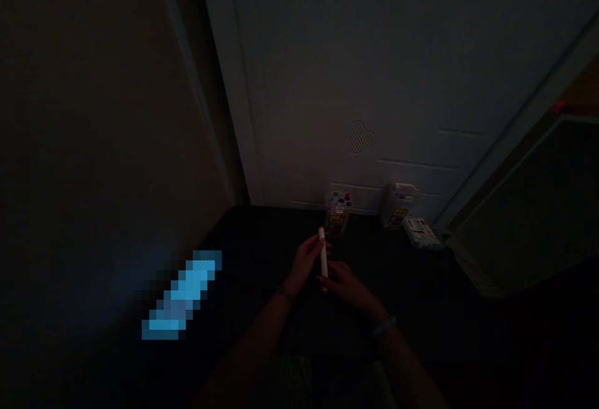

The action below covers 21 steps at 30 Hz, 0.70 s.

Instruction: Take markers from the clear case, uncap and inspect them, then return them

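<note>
A white marker point(324, 259) with a reddish end stands nearly upright between my hands, over a dark surface. My left hand point(306, 258) is closed around its upper part. Lower down, my right hand point(345, 281) pinches the marker near its bottom end. Just beyond my fingers, a clear case of markers point(337, 209) with several coloured caps stands against the pale panel. Dim light hides the finer detail of my fingers and of the marker's markings.
To the right stands another clear case point(399, 206), with a white box point(422, 233) lying beside it. A pale panel with heart shapes point(360, 138) rises behind the dark tabletop point(262, 240). At left glows a pixelated blue screen point(182, 293).
</note>
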Each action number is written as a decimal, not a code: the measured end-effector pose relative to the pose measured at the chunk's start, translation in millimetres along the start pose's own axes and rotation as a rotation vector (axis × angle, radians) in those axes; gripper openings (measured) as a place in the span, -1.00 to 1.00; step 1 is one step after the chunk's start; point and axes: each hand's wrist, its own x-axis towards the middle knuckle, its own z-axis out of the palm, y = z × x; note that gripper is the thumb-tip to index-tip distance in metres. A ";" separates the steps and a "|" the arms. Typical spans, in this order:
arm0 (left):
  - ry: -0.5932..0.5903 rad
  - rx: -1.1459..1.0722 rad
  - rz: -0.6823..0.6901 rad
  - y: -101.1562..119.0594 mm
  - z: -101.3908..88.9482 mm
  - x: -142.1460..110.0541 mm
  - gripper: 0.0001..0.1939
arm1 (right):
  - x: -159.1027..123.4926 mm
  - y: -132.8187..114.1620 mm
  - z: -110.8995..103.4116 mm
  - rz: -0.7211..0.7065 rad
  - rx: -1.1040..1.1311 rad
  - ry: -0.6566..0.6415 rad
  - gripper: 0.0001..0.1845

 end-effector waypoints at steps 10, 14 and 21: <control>0.071 -0.072 0.030 -2.7 -1.0 1.3 -0.51 | 1.6 1.9 0.4 0.037 0.065 0.021 -0.69; 0.031 -0.162 0.004 1.1 -0.2 -2.1 -0.43 | 3.7 -4.1 -3.5 0.037 0.190 -0.048 -0.60; -0.033 -0.068 0.018 3.1 1.1 -3.3 -0.45 | 1.9 -10.8 -5.0 0.017 0.149 -0.052 -0.62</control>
